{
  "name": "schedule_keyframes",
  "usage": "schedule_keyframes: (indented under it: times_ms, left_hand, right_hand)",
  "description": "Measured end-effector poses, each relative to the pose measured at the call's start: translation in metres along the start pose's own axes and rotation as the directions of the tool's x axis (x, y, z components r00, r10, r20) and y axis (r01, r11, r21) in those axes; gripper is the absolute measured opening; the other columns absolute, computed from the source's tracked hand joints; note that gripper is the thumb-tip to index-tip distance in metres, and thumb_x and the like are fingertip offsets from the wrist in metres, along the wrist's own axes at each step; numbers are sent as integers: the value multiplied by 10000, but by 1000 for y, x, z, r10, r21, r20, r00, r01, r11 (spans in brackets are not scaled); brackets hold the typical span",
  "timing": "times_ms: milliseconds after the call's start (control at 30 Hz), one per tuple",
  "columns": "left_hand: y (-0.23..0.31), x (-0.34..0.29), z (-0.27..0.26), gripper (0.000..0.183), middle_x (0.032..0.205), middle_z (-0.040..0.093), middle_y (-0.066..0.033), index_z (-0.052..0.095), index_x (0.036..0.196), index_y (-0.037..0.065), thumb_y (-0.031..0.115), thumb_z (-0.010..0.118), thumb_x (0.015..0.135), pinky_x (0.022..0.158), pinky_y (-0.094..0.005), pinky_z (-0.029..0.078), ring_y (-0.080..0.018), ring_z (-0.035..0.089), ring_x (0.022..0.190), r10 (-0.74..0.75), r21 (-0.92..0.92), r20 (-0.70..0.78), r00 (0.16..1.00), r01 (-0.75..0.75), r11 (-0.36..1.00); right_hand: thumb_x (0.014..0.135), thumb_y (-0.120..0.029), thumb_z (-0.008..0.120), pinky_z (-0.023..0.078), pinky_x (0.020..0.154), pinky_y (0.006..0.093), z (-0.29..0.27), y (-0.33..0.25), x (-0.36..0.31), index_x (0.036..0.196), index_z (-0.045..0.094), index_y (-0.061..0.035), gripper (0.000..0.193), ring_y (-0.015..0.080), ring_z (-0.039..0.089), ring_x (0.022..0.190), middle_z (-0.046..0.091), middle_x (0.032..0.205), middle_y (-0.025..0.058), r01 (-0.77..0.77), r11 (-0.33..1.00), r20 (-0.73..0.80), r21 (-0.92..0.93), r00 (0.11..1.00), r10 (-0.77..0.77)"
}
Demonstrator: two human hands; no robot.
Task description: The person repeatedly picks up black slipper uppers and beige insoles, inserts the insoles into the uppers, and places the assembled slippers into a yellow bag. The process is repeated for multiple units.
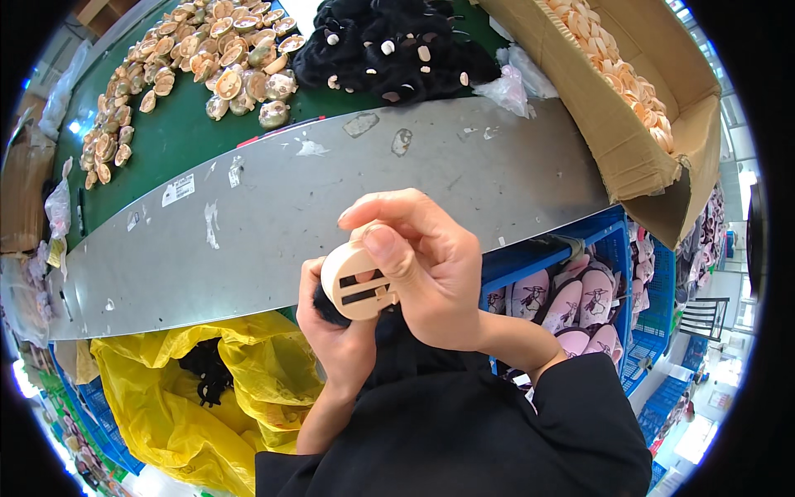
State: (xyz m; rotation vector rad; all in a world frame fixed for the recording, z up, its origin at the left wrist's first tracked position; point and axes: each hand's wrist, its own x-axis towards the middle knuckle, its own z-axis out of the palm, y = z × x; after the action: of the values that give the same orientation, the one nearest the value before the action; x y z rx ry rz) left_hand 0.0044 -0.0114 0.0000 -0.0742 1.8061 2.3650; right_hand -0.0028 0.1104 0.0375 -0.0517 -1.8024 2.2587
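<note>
A round beige plastic part [334, 273] with long slots and a small tab at its edge is between my hands, just beyond the black clothing on my body. My left hand [344, 352] is closed around it from the left and below. From the right, my right hand [439, 277] comes over it, thumb against its upper edge and fingers curled. Something black shows behind the part, beside my left fingers; I cannot make out what it is. The fingers hide much of the part's far side.
A grey metal bench edge [331, 166] curves ahead. On the green surface [178, 124] lie many beige shells [228, 50] and a black fluffy heap [389, 50]. Right stand a cardboard box [613, 141] and blue crate [530, 261] with pink printed pieces. Left is a yellow bag [149, 398].
</note>
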Motion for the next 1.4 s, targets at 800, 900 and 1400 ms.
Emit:
schedule_keyframes:
  times_ms: [800,900,1400]
  left_hand:
    - [-2,-2,-2,353,1017,628,-2,576,1092,41,26,790,812,813,-220,476,-58,564,904,34,-11,75,997,-34,999]
    - [-1,-2,-4,363,1012,624,3,580,1096,41,38,792,802,824,-223,469,-60,558,904,9,-7,78,997,-8,1000]
    - [-9,7,-12,402,1064,654,-89,606,1091,15,8,808,743,872,-302,496,-167,618,959,269,232,173,947,-305,924]
  right_hand:
    - [1055,-187,580,480,706,230,-10,8,-2,1049,689,21,235,98,605,780,678,916,73,206,917,31,-341,978,-208]
    - [1012,-132,602,495,702,294,-10,11,1,1000,693,-13,150,184,602,770,686,884,76,278,876,34,-394,957,-289]
    - [998,-84,584,504,711,299,-12,17,2,1008,686,5,136,195,612,818,694,871,97,419,715,110,-559,893,-437]
